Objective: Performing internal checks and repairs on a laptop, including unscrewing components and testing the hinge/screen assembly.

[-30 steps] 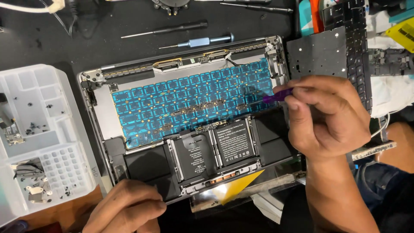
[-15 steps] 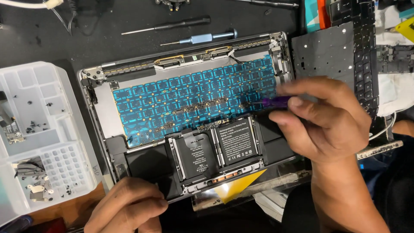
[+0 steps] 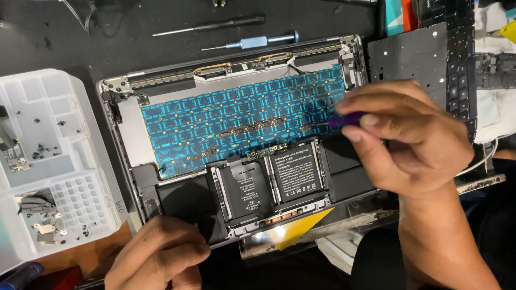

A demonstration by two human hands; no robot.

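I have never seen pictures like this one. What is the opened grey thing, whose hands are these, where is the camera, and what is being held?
The camera sits on the person's head and looks down, so both hands are that person's own. The grey thing is an opened laptop shell lying on a dark work mat; inside you see the blue back of its keyboard and black battery packs. The right hand pinches a small purple-handled tool over the blue area. The left hand rests on the shell's near edge, holding nothing visible. A white parts tray with tiny screws lies left; two screwdrivers lie beyond; a yellow wedge sticks out below.
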